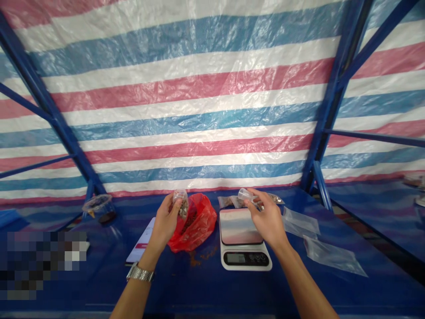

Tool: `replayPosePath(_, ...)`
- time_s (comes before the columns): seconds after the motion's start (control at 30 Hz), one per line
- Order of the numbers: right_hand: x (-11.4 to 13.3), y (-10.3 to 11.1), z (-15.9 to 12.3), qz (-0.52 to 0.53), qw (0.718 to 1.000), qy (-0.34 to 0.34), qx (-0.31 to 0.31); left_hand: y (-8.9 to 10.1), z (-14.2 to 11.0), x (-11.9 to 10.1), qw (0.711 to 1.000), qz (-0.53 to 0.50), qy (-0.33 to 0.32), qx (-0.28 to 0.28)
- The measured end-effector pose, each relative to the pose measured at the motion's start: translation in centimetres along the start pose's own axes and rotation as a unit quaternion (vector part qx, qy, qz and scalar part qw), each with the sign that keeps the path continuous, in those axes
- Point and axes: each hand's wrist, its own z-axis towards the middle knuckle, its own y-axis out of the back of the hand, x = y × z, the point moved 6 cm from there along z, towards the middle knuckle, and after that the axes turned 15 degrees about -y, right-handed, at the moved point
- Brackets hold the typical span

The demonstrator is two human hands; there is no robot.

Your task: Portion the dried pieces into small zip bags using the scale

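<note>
My left hand (168, 217) is closed on a small clear plastic bag (182, 207) with grey-brown bits inside, held up beside an open red plastic bag (202, 223). Dark brown loose material shows within the red bag. Above the far edge of a white kitchen scale (245, 266), my right hand (266, 215) grips a small clear plastic cup (245, 194) in its fingertips. The scale's metal plate (239, 227) carries nothing; its display digits are too small to read. Filled clear bags (226, 202) lie behind the scale, partly hidden by my right hand.
Flat clear bags (334, 256) lie right of the scale. A phone (141, 246) rests under my left forearm. Brown crumbs (195, 258) dot the blue table (186, 292). At the left stands a clear tub (99, 208) with dark contents. Blue metal posts (327, 102) frame a striped sheet.
</note>
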Motion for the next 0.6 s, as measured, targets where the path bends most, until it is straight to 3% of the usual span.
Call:
replayPosePath(0.17, -0.5, 1.2, 0.5, 0.015, 1.0, -0.002, -0.024, -1.1, -0.2, -2.9, 0.999, 0.032, -0.041, 0.015)
replayPosePath(0.3, -1.5, 2.6, 1.1, 0.04, 0.997, -0.025, -0.059, -6.4, -0.9, -6.2, 0.985, 0.023, -0.093, 0.142)
replayPosePath(0.37, -2.1, 3.2, 1.4, 0.057, 0.994, -0.052, -0.079, -9.4, -1.4, -7.1, 0.968, 0.071, -0.132, 0.203)
replayPosePath(0.5, -3.1, 4.0, 1.6, 0.082, 0.987, -0.092, -0.106, -14.3, -2.9, -6.8, 0.908, 0.2, -0.21, 0.304)
replayPosePath(0.6, -3.4, 4.5, 1.6, 0.087, 0.985, -0.096, -0.115, -16.5, -4.1, -6.3, 0.876, 0.21, -0.23, 0.368)
